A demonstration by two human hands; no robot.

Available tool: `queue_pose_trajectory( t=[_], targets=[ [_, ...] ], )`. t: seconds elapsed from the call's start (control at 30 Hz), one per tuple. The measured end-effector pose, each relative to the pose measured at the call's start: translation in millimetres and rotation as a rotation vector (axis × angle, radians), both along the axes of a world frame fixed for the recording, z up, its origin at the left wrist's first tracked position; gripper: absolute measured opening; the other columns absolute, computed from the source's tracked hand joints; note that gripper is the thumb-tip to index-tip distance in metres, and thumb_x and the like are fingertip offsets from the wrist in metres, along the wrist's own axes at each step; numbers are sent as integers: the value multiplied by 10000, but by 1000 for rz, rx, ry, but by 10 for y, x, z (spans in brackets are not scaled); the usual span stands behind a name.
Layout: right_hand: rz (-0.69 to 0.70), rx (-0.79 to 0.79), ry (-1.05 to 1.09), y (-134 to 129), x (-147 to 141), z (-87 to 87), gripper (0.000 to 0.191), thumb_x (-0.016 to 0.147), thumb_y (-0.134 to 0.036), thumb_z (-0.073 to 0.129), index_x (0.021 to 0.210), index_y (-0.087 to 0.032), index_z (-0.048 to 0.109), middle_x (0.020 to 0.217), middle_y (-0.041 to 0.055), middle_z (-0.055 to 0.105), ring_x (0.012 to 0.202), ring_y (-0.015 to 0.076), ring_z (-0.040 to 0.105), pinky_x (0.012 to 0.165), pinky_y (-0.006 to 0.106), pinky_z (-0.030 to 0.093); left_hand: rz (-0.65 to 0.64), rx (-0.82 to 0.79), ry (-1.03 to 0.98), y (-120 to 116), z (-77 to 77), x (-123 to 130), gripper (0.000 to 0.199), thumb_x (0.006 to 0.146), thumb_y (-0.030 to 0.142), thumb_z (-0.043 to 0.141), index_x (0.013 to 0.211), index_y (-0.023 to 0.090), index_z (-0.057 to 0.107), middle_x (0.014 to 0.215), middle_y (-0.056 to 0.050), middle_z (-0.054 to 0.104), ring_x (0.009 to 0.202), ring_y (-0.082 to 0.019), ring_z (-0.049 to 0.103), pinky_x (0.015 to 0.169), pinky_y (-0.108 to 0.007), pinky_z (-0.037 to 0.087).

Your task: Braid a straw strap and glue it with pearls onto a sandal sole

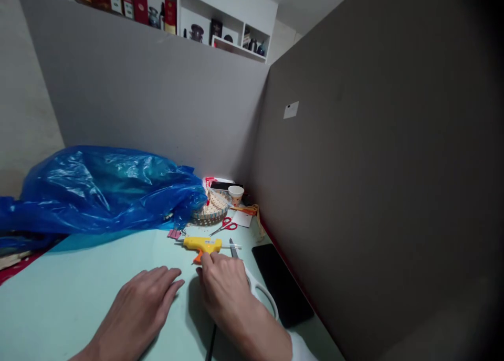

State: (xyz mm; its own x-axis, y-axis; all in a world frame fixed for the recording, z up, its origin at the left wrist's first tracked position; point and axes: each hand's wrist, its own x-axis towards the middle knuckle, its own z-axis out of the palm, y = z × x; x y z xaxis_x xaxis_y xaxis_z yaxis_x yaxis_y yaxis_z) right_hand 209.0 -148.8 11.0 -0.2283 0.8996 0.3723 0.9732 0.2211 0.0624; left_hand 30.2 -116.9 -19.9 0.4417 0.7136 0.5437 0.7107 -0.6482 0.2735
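Note:
My right hand [226, 285] is closed around the handle of a yellow hot glue gun [202, 244], hiding most of the grip. The orange trigger shows beside my fingertips, the nozzle points left, and a clear glue stick sticks out at the back. A black cord [211, 342] runs down from under this hand. My left hand [147, 293] rests near the tabletop on the left, fingers stretched out and holding nothing. Scissors with white handles [268, 298] lie partly hidden behind my right hand. Beyond the glue gun are small red-handled scissors [228, 224] and pink binder clips [174, 234].
A black phone-like slab [281, 285] lies along the right edge by a dark partition [354, 167]. A blue plastic bag [106, 193] covers the back left of the pale green tabletop [98, 277]. At the back stand a woven basket [210, 216] and a paper cup [235, 194].

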Motion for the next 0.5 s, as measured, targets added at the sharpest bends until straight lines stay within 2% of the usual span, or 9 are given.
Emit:
queue_pose_trajectory(
  t=[0.1,0.2,0.27,0.4,0.47,0.5],
  targets=[
    [19,54,-15,-84,54,-8,66,883,-135,629,934,-175,643,765,48,718,602,237,698,457,350,338,-6,110,41,48,-144,-72,422,1015,475,411,1006,246,765,883,-56,835,797,-293,784,739,-454,567],
    [59,114,-22,-158,80,18,88,845,-118,660,887,-190,631,728,26,684,551,225,660,455,363,313,1,204,71,59,-257,-146,417,1042,464,386,997,266,750,892,-34,836,790,-276,781,771,-450,541],
    [95,232,24,-178,50,5,114,859,-115,636,809,-212,602,661,3,643,498,200,613,455,365,278,1,257,90,66,-314,-174,408,1051,461,379,996,277,739,911,-21,838,801,-269,778,817,-451,514],
    [19,601,230,-165,-62,-37,444,1036,-125,307,661,-236,517,530,-10,528,437,179,512,501,382,243,-52,363,147,88,-386,-224,325,1056,428,412,1037,294,707,939,26,837,813,-220,769,893,-420,457],
    [-17,644,248,-166,-66,2,527,1057,-111,205,661,-234,529,522,-10,513,437,181,494,513,388,245,-90,411,170,88,-390,-241,282,1057,383,423,1063,290,690,942,32,834,809,-207,764,902,-414,443],
    [0,621,223,-174,-44,38,515,1057,-106,217,684,-230,551,532,-13,522,441,179,498,512,381,253,-101,423,175,83,-384,-243,273,1057,361,424,1063,283,686,934,23,832,804,-210,761,896,-417,442]
  ],
)
